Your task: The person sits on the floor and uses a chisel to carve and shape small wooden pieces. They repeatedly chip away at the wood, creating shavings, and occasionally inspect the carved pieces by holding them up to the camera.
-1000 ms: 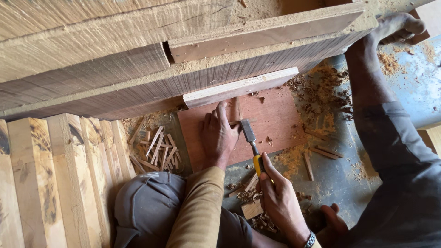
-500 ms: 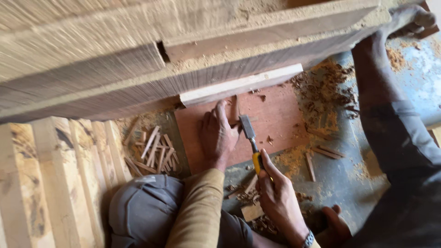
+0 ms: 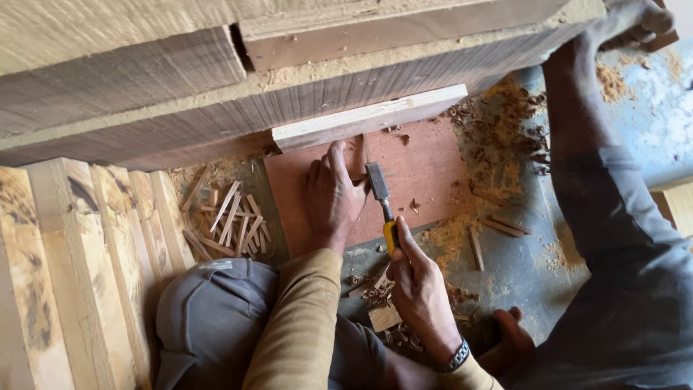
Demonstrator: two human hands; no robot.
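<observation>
Red-brown board (image 3: pixel 426 173) lies flat on the floor, the left hand (image 3: pixel 330 193) spread flat on it, the right hand (image 3: pixel 419 285) wrapped round a chisel (image 3: pixel 380 195) touching it, with many chips (image 3: pixel 227 220) already cut beside the board

You work on a grey floor (image 3: pixel 520 267), dusty and partly covered with sawdust. A reddish board (image 3: pixel 426 180) lies flat on it at the centre, with a pale wooden strip (image 3: pixel 368 124) along its 12 o'clock edge, a heap of small wood offcuts (image 3: pixel 227 220) at 9 o'clock and curled shavings (image 3: pixel 505 123) at 2 o'clock. At 5 o'clock of the board lie some loose wood sticks (image 3: pixel 476 247), and a small wood block (image 3: pixel 384 316) lies at 6 o'clock among chips.
</observation>
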